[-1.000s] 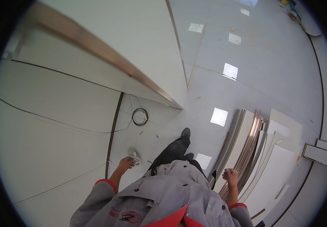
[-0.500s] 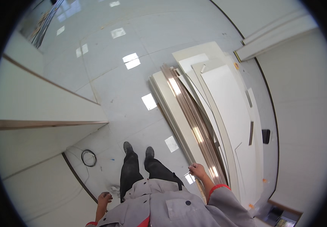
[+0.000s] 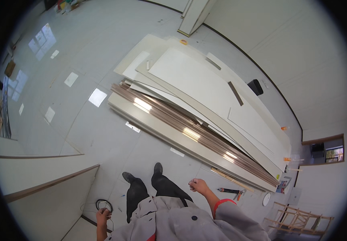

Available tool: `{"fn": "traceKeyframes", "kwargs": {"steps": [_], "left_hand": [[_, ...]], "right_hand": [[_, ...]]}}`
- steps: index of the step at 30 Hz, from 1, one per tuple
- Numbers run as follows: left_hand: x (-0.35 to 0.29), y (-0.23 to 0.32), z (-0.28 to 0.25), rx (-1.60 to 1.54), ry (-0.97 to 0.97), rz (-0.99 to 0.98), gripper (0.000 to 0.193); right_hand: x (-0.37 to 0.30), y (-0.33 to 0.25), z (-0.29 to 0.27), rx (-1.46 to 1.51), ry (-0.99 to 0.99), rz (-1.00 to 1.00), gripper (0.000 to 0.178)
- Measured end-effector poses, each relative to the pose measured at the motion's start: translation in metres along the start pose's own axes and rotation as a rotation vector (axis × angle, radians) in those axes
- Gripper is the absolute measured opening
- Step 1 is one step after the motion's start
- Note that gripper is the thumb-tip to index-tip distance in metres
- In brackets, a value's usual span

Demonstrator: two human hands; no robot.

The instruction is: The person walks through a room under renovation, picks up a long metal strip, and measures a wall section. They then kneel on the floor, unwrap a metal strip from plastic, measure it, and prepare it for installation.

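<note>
My left hand (image 3: 103, 215) hangs low at my side with its fingers curled in. In view it overlaps the edge of a coil of black cable (image 3: 104, 203) lying on the floor. A thin pale line runs just below the fingers; whether the hand holds anything is hidden. In front of my right hip, my right hand (image 3: 198, 185) is loosely closed, and nothing shows in it. Beyond it lies a long stack of pale boards (image 3: 157, 122), with bundled shiny brown strips (image 3: 169, 122) on top. A caulking gun (image 3: 229, 190) rests on the floor to its right.
Wide white sheets (image 3: 197, 76) lie behind the strips. A wooden stick (image 3: 232, 179) is beside the stack's near edge. A partition wall (image 3: 57, 190) stands at left, a wooden rack (image 3: 298, 220) at lower right. A dark box-like thing (image 3: 255, 87) sits by the far wall.
My view has turned to the right, so the board stack now lies across in front of me. The caulking gun and wooden rack have come into sight. My feet have shifted.
</note>
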State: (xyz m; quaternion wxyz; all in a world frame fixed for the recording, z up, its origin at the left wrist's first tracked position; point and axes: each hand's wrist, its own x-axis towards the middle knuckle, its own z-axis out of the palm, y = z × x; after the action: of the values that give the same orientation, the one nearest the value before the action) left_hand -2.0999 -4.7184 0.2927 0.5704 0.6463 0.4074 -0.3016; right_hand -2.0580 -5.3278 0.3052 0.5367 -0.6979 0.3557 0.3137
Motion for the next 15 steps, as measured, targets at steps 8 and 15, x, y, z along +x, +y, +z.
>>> {"fn": "traceKeyframes", "kwargs": {"steps": [8, 15], "left_hand": [[-0.005, 0.011, 0.05, 0.114, -0.107, 0.059, 0.033], [-0.027, 0.02, 0.066, 0.067, 0.013, 0.094, 0.033]], "right_hand": [[0.003, 0.055, -0.053, 0.117, 0.08, 0.037, 0.02], [0.036, 0.035, -0.071, 0.059, 0.029, 0.011, 0.021]]}}
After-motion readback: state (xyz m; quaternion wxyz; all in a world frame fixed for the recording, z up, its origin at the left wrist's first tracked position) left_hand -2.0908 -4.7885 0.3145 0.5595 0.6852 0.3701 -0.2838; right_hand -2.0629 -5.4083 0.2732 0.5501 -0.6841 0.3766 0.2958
